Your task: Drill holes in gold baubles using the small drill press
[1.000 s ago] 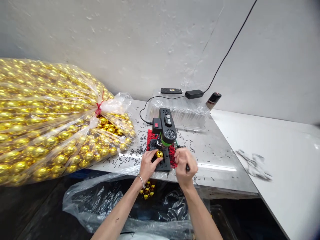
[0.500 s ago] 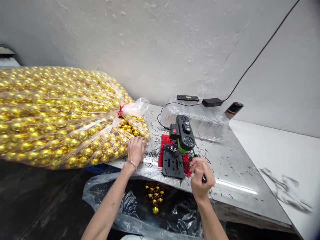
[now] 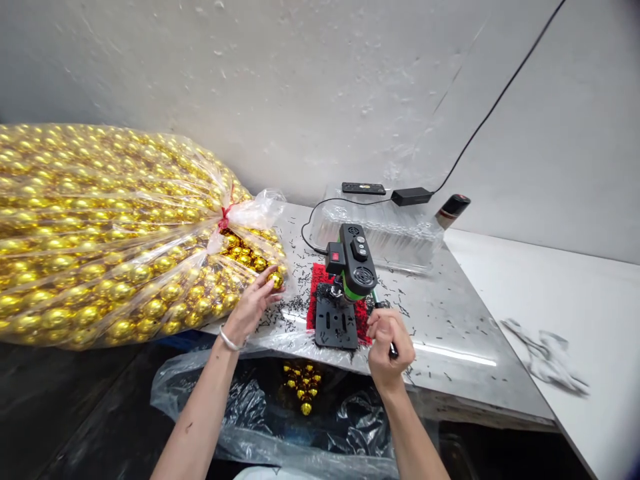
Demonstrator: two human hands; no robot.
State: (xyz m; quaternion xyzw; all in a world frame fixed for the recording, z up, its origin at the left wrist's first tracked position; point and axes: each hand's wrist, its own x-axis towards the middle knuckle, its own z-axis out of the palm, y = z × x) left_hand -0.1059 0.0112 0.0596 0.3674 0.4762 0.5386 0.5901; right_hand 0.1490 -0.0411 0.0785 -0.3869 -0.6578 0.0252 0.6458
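My left hand (image 3: 253,307) is at the torn opening of a big clear bag (image 3: 115,233) packed with shiny gold balls. Its fingers curl round one gold ball (image 3: 276,277) at the bag's edge. My right hand (image 3: 391,341) is closed in a fist round the black-ended lever handle (image 3: 394,351) of a small black and green press (image 3: 357,257). That press stands on a red mat (image 3: 318,275) and has a slotted black base plate (image 3: 336,327). Nothing lies on the visible part of the plate.
Below the table edge hangs an open clear plastic bag (image 3: 185,387) with several gold balls (image 3: 306,390) inside. Black scraps litter the metal tabletop (image 3: 450,320). Behind the press are a clear plastic tray (image 3: 400,243), a power adapter (image 3: 411,195) and a dark-capped can (image 3: 453,210). White gloves (image 3: 547,357) lie right.
My left hand has turned and drawn out of the bag opening, a gold ball now showing in its fingers. My right hand keeps its grip on the lever. The whole view has shifted slightly.
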